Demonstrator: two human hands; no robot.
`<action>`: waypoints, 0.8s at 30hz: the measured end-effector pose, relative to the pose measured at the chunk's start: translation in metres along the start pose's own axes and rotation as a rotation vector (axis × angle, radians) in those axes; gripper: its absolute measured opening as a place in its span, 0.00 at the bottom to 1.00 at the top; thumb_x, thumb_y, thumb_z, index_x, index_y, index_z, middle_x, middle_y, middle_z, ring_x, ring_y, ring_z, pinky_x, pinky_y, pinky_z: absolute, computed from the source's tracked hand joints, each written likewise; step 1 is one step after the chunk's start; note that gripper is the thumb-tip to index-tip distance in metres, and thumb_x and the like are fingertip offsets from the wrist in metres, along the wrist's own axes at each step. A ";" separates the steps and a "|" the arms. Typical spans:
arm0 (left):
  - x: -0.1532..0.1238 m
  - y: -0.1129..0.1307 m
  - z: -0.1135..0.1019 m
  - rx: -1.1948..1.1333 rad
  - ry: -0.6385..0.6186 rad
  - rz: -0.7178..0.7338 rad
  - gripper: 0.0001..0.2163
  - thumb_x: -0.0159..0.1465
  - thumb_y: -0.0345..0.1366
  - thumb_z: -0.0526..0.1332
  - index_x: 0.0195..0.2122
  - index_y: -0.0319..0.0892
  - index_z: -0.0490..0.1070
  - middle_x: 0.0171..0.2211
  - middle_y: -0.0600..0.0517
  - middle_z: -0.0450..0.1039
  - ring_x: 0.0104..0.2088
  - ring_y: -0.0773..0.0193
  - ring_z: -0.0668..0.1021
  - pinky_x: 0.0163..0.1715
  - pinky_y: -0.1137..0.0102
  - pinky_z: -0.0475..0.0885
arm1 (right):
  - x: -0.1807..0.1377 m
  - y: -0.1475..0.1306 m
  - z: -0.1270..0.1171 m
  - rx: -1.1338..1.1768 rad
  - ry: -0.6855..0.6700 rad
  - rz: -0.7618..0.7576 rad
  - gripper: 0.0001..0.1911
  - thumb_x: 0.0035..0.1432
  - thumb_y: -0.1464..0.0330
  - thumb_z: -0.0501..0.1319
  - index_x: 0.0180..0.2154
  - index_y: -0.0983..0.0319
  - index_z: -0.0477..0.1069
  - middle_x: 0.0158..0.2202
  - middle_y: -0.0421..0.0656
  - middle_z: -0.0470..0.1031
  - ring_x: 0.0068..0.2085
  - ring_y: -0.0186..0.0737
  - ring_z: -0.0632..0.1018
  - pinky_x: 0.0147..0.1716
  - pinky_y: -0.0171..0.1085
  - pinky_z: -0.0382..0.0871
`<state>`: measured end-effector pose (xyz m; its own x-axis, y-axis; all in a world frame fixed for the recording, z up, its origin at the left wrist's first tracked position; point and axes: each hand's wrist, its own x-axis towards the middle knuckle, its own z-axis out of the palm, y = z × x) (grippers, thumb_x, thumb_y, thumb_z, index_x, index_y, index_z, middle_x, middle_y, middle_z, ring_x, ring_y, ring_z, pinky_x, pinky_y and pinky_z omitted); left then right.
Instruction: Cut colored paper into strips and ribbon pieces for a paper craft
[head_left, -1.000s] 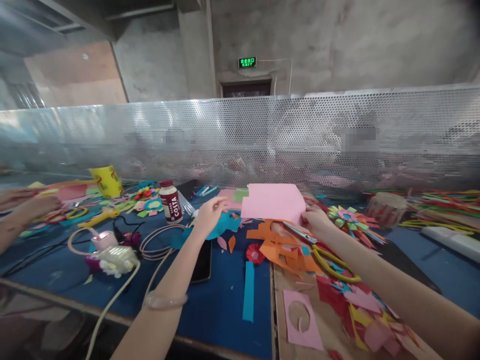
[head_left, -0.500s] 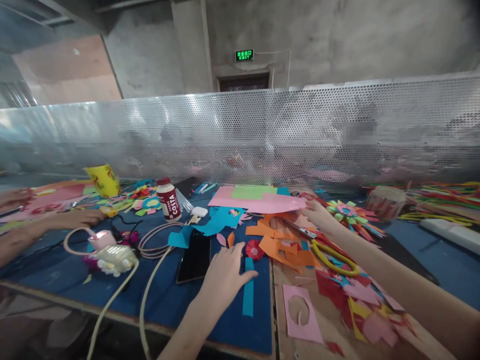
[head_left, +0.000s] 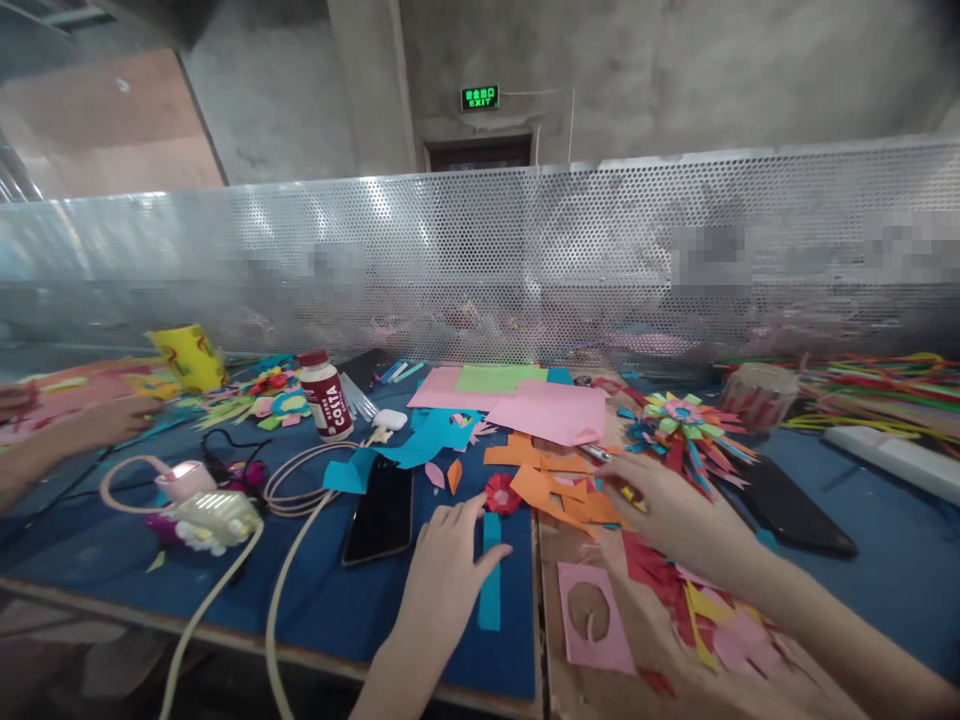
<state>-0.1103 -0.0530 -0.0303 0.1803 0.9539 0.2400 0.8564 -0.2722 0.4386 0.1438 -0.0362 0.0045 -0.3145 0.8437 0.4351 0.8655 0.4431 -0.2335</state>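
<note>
My left hand (head_left: 447, 560) lies flat on the blue table top, fingers spread, its fingertips touching a long teal paper strip (head_left: 490, 585) just below a small red paper flower (head_left: 498, 493). My right hand (head_left: 667, 510) hovers palm down with fingers apart over orange paper scraps (head_left: 551, 480) and the yellow-handled scissors (head_left: 626, 492), which it partly hides. A pink sheet (head_left: 551, 411) lies flat beyond the scraps. A pink square with a cut-out hole (head_left: 592, 615) lies on brown cardboard between my forearms.
A black phone (head_left: 381, 510), white cables (head_left: 292, 500), a Costa bottle (head_left: 324, 394) and a yellow cup (head_left: 187, 355) stand to the left. Another person's hands (head_left: 90, 425) work at far left. A multicoloured paper flower (head_left: 679, 420), a second dark phone (head_left: 787, 500) and a perforated metal screen (head_left: 525, 260) lie ahead.
My right hand let the pink sheet down flat and drew back toward me over the scissors. My left hand came down from the sheet onto the table by the teal strip.
</note>
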 end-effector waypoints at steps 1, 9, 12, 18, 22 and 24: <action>0.000 0.000 0.000 0.019 0.004 0.012 0.22 0.57 0.39 0.60 0.52 0.40 0.63 0.44 0.45 0.71 0.46 0.53 0.70 0.45 0.59 0.65 | -0.006 -0.014 0.003 0.004 0.042 -0.061 0.13 0.57 0.70 0.49 0.35 0.61 0.71 0.37 0.46 0.75 0.39 0.41 0.75 0.37 0.38 0.69; -0.003 -0.005 0.008 0.112 0.076 0.082 0.18 0.62 0.36 0.54 0.53 0.40 0.62 0.41 0.45 0.73 0.44 0.54 0.72 0.43 0.58 0.68 | -0.048 -0.107 0.057 -0.003 0.239 -0.255 0.18 0.55 0.61 0.54 0.44 0.64 0.71 0.41 0.46 0.77 0.39 0.43 0.77 0.34 0.37 0.73; -0.005 -0.008 0.009 -0.017 0.152 0.096 0.16 0.64 0.34 0.48 0.53 0.40 0.60 0.46 0.45 0.71 0.46 0.58 0.72 0.46 0.61 0.68 | -0.047 -0.122 0.077 -0.125 0.316 -0.262 0.30 0.53 0.50 0.53 0.45 0.67 0.71 0.44 0.48 0.75 0.43 0.50 0.76 0.35 0.42 0.72; -0.023 -0.013 -0.006 -0.284 0.143 -0.003 0.14 0.64 0.38 0.48 0.48 0.43 0.65 0.39 0.48 0.74 0.40 0.61 0.76 0.41 0.65 0.71 | -0.049 -0.122 0.109 -0.178 0.373 -0.418 0.18 0.54 0.61 0.55 0.41 0.66 0.73 0.42 0.46 0.77 0.46 0.48 0.74 0.45 0.43 0.67; -0.040 -0.016 -0.015 -0.436 0.064 -0.152 0.14 0.63 0.42 0.49 0.45 0.44 0.67 0.32 0.50 0.75 0.30 0.64 0.78 0.32 0.70 0.73 | -0.054 -0.122 0.113 -0.246 0.396 -0.522 0.17 0.56 0.65 0.53 0.42 0.68 0.73 0.42 0.50 0.77 0.42 0.47 0.77 0.37 0.40 0.71; -0.048 -0.017 -0.017 -0.435 0.071 -0.166 0.14 0.62 0.43 0.50 0.44 0.45 0.68 0.33 0.50 0.75 0.30 0.64 0.78 0.31 0.72 0.73 | -0.057 -0.124 0.115 -0.260 0.428 -0.535 0.17 0.58 0.66 0.50 0.40 0.68 0.73 0.40 0.50 0.77 0.40 0.47 0.78 0.36 0.40 0.73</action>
<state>-0.1418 -0.0960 -0.0342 0.0112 0.9822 0.1877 0.5855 -0.1585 0.7950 0.0094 -0.1041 -0.0910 -0.5863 0.3160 0.7459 0.7175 0.6300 0.2971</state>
